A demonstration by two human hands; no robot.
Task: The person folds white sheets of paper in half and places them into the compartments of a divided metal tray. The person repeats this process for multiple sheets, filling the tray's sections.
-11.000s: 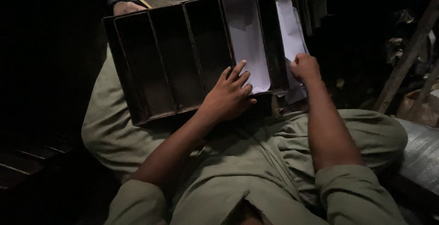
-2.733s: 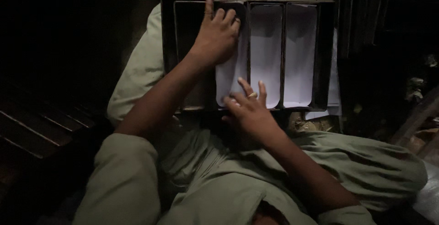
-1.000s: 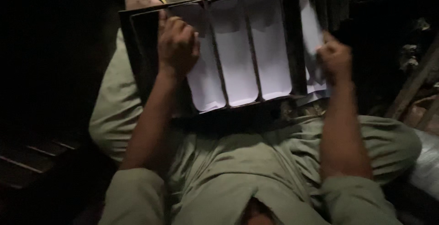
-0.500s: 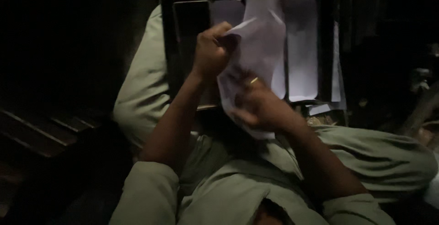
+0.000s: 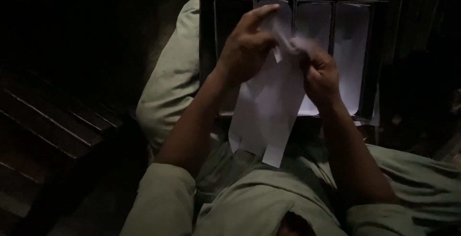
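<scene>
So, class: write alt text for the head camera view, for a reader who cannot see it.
A seated person's left hand and right hand hold white paper strips above a dark divided tray resting on their lap. Three tray compartments hold white paper; the surroundings are dim.

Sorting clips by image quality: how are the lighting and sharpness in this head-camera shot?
Head view: very dim, with both sides sunk in near-black shadow; only the white paper strips and the lined slots of the dark tray catch light. The left hand reads fairly clearly, while the right hand and the paper's top edge are smeared by motion blur. No glare shows.
</scene>
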